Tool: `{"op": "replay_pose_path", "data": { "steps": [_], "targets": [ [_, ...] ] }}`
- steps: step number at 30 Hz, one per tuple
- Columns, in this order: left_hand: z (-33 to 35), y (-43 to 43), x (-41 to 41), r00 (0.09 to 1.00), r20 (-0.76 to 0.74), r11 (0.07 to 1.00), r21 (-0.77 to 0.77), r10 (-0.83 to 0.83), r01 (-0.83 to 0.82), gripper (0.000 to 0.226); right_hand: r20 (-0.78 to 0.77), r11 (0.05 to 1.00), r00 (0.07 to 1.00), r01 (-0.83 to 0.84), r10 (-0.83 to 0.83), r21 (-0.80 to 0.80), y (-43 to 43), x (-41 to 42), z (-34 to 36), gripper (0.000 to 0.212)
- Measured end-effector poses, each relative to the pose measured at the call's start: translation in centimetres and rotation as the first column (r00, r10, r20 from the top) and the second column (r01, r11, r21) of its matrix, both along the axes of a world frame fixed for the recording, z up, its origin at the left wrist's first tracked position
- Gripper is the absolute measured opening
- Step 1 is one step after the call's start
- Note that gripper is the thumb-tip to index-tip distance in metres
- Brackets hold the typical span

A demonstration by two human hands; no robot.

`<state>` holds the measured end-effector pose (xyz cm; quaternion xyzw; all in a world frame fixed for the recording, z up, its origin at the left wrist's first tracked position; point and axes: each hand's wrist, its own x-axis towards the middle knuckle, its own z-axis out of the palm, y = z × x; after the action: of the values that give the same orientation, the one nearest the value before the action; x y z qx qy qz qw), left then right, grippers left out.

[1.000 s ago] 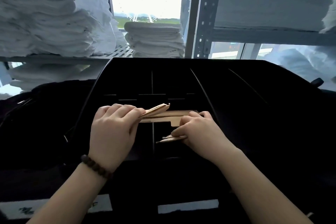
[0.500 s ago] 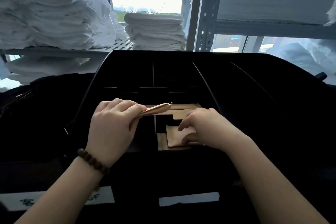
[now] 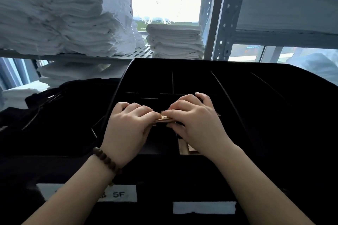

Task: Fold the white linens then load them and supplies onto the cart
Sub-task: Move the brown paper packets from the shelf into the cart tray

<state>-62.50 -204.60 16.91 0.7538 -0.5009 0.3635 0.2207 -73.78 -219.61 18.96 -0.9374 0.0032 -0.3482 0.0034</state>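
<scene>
Packets (image 3: 184, 149) in tray (image 3: 256, 97) compartment under right hand (image 3: 198, 124)

A white label (image 3: 118, 194) stuck on the near front edge of the black cart (image 3: 164, 175) read "5F". The marks before those characters were blurred and partly covered. A second white label (image 3: 204, 207), just to its right, showed nothing legible.

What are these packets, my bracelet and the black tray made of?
Packets: tan, matte, thin flat edges, probably kraft paper. Bracelet: dark round beads, slight sheen, likely wood. Tray: black, thin rigid dividers, probably plastic; too dark to be sure.
</scene>
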Motion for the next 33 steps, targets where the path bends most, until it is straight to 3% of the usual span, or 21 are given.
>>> {"op": "replay_pose_path", "data": {
  "steps": [4, 8, 14, 19, 25, 33],
  "targets": [
    [0.0, 1.3, 0.7, 0.998, -0.047, 0.999, 0.018, 0.031, -0.030, 0.023, 0.123, 1.000, 0.992, 0.006, -0.002, -0.031, 1.3, 1.5, -0.9, 0.010],
    [-0.2, 3.0, 1.2, 0.991, -0.113, 0.997, 0.046, 0.069, -0.064, 0.026, 0.134, 1.000, 0.991, 0.003, 0.001, -0.028, 2.1, 2.8, -1.8, 0.006],
    [-0.8, 3.8, 2.0, 0.983, -0.126, 0.979, 0.176, 0.131, -0.108, 0.027, -0.059, 0.997, 0.998, 0.026, -0.030, -0.078, 3.1, 4.1, -2.5, 0.006],
    [-0.8, 3.1, 2.5, 0.978, -0.127, 0.964, 0.229, 0.167, -0.135, 0.013, -0.193, 0.995, 0.979, 0.043, -0.061, -0.094, 2.9, 4.1, -2.4, 0.006],
    [-1.1, 1.7, 3.4, 0.967, -0.116, 0.890, 0.428, 0.227, -0.157, 0.021, -0.337, 0.970, 0.920, 0.141, -0.203, -0.198, 2.4, 4.4, -2.1, 0.016],
    [-1.0, 1.4, 3.8, 0.964, -0.144, 0.843, 0.525, 0.225, -0.118, 0.020, -0.510, 0.992, 0.853, 0.068, -0.113, -0.106, 1.2, 4.7, -1.6, 0.024]
  ]
}}
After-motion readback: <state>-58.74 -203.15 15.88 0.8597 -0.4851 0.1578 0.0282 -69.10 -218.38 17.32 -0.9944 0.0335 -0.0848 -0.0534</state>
